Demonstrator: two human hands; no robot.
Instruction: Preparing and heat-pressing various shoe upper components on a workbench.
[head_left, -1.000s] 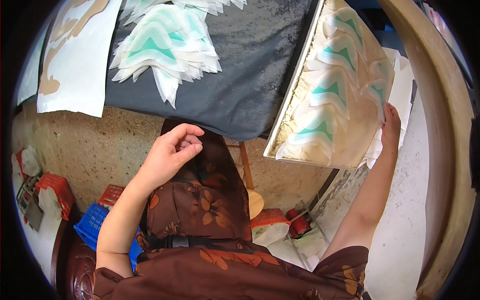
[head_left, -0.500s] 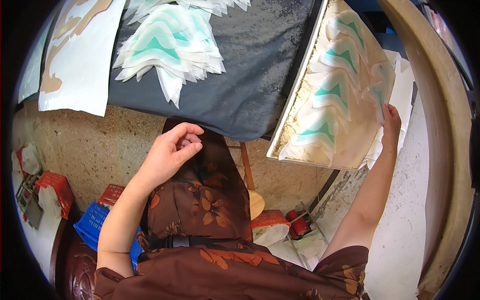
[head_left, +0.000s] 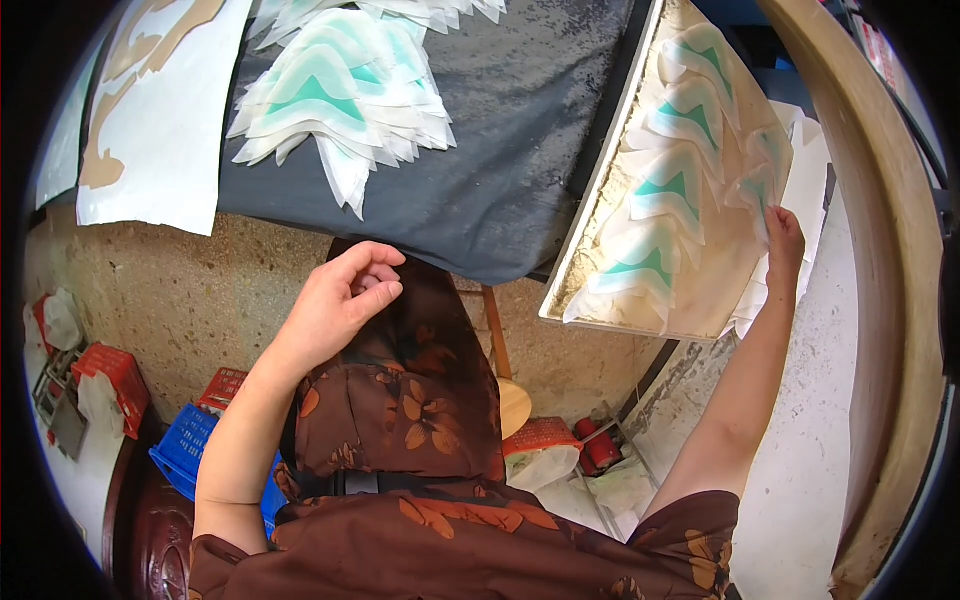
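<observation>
My right hand (head_left: 785,240) pinches the lower tip of a thin, translucent white petal-shaped piece (head_left: 757,185) with a green band, at the right side of a shallow tray (head_left: 720,270). Overlapping pieces (head_left: 665,190) of the same kind, each with a green chevron, lie in a column down the tray. Over my lap hangs my left hand (head_left: 345,300), its fingers loosely curled and the thumb apart from them, with nothing seen in it. Beyond it, a fanned pile of similar pieces (head_left: 320,95) rests on the dark-covered table (head_left: 500,150).
White sheets with brown shapes (head_left: 150,150) hang over the table's left edge. Loose white sheets (head_left: 805,190) lie beside the tray, near a curved wooden edge (head_left: 870,250). Below are a blue crate (head_left: 185,445), red baskets (head_left: 115,385) and a round wooden stool (head_left: 513,405).
</observation>
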